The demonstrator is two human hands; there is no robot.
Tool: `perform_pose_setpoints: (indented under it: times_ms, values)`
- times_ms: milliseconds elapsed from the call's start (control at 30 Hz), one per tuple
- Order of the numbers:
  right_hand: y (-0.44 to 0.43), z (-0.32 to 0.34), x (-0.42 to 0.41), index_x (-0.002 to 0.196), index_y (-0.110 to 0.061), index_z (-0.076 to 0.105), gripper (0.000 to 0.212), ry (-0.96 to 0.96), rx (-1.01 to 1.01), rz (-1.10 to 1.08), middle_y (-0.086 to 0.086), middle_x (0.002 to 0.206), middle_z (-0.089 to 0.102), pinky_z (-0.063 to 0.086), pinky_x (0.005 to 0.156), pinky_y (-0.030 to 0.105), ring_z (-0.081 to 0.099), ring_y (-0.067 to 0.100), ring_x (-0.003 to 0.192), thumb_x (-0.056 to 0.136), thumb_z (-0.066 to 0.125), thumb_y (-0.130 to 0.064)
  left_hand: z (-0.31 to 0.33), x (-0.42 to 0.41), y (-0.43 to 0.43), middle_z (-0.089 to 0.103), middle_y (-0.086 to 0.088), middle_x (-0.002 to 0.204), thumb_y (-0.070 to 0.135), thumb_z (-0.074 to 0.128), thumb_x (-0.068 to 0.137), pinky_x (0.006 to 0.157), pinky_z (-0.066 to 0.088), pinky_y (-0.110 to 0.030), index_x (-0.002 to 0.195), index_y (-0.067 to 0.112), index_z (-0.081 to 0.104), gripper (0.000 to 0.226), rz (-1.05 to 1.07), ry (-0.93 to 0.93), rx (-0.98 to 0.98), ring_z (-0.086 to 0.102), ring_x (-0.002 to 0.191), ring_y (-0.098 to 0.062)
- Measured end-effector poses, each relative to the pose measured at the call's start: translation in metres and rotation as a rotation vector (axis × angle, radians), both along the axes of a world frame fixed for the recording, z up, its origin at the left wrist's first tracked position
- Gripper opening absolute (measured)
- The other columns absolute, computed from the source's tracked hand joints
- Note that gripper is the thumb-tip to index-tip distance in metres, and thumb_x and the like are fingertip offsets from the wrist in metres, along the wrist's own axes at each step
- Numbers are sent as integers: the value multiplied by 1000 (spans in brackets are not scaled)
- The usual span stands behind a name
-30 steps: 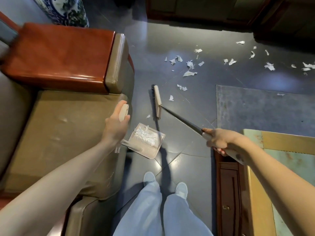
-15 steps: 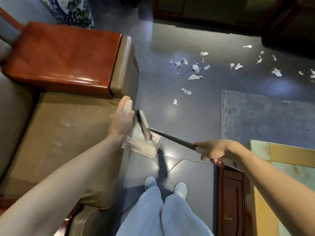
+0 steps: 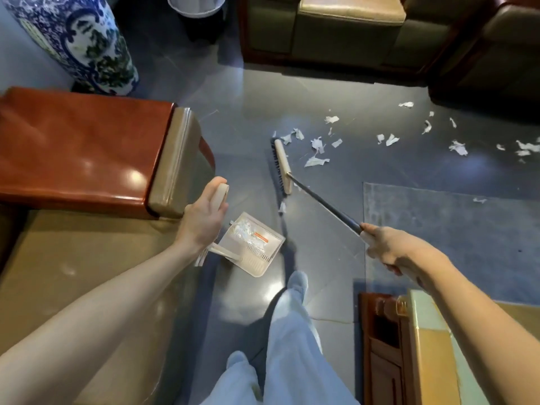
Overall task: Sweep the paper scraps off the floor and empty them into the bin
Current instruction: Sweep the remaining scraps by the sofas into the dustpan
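My left hand (image 3: pixel 201 220) grips the pale upright handle of a clear dustpan (image 3: pixel 257 252) that rests on the dark tiled floor with white scraps inside. My right hand (image 3: pixel 385 247) holds the black shaft of a broom, and its beige head (image 3: pixel 282 168) lies on the floor beyond the pan, next to a cluster of torn paper scraps (image 3: pixel 317 152). One scrap (image 3: pixel 282 206) lies between broom head and pan. More scraps (image 3: pixel 458 147) are scattered far right. A bin (image 3: pixel 195 7) with a white liner stands at the top.
A brown sofa with a red wooden armrest (image 3: pixel 81 147) fills the left. A blue-and-white vase (image 3: pixel 84 45) stands behind it. Armchairs (image 3: pixel 347 27) line the far side. A grey rug (image 3: pixel 450 229) and a wooden table (image 3: pixel 409 346) are at right. My legs and one shoe (image 3: pixel 295 285) are below the pan.
The broom head has swung out from over the dustpan back toward the scrap cluster. The view has tilted up, bringing the bin into sight, and one foot has stepped forward.
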State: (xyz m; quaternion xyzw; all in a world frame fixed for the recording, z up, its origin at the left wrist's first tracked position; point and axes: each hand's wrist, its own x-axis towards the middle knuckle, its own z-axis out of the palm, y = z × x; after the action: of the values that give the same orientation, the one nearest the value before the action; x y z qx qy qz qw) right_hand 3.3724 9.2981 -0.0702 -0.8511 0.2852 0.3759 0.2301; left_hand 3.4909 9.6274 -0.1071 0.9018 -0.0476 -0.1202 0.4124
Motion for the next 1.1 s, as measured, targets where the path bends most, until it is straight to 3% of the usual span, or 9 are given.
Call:
perform_pose_setpoints:
  times_ms: [167, 300, 400, 533, 633, 700, 767, 867, 1100]
  values:
    - [-51, -20, 71, 153, -30, 19, 72, 40, -167, 177, 16, 106, 54, 39, 33, 22, 59, 24, 63, 90, 35, 2, -8, 56, -55, 63, 6, 100, 22, 59, 94, 81, 52, -37, 135, 40, 46, 47, 61, 45, -16, 61, 82, -23]
    - [-76, -35, 95, 154, -27, 14, 71, 137, -205, 269, 17, 129, 51, 57, 74, 33, 60, 31, 102, 92, 30, 2, -13, 89, -90, 63, 3, 105, 24, 56, 95, 79, 51, -34, 137, 39, 44, 46, 49, 46, 3, 60, 77, -21]
    - [-82, -37, 100, 153, -26, 20, 78, 233, -107, 287, 19, 124, 54, 53, 53, 28, 62, 27, 84, 86, 36, 11, -10, 112, -107, 59, 9, 112, 24, 56, 96, 80, 49, -30, 139, 37, 44, 46, 9, 38, 22, 59, 86, -17]
    - [-74, -38, 85, 155, -25, 8, 85, 303, -47, 364, 19, 131, 55, 57, 80, 35, 66, 28, 95, 88, 46, 9, -9, 134, -114, 63, 6, 105, 23, 58, 95, 74, 42, -26, 133, 39, 48, 42, -46, 26, 38, 59, 83, -17]
    - [-70, -31, 78, 154, -27, 7, 89, 336, 101, 317, 15, 132, 56, 59, 76, 37, 68, 26, 89, 87, 53, 9, -10, 136, -115, 60, 7, 106, 22, 58, 96, 78, 46, -29, 137, 35, 46, 45, -77, 22, 20, 60, 88, -18]
    - [-71, -21, 79, 154, -29, 7, 88, 351, 180, 300, 17, 135, 53, 58, 67, 35, 68, 28, 89, 88, 52, 9, -9, 139, -114, 59, 5, 107, 22, 58, 96, 80, 51, -32, 139, 34, 45, 46, -91, 26, -1, 60, 88, -19]
    - [-76, -8, 81, 153, -32, 4, 83, 359, 265, 219, 23, 137, 50, 52, 49, 26, 65, 24, 67, 93, 46, 5, -7, 145, -111, 60, 2, 107, 22, 57, 96, 79, 53, -33, 139, 34, 44, 46, -118, 22, -5, 61, 87, -21]
    - [-83, 8, 83, 153, -34, 9, 79, 322, 371, 1, 21, 110, 57, 41, 36, 20, 45, 16, 49, 94, 44, 5, -4, 154, -107, 57, 2, 109, 21, 57, 97, 82, 53, -34, 139, 32, 43, 46, -150, 13, -22, 61, 90, -21]
    - [-101, 14, 102, 150, -35, 25, 69, 160, 410, -299, 1, 52, 50, 36, 34, 20, 38, 10, 38, 94, 54, -5, 2, 189, -117, 61, 2, 91, 23, 56, 96, 64, 46, -25, 132, 41, 46, 41, -176, -27, -57, 57, 64, -9]
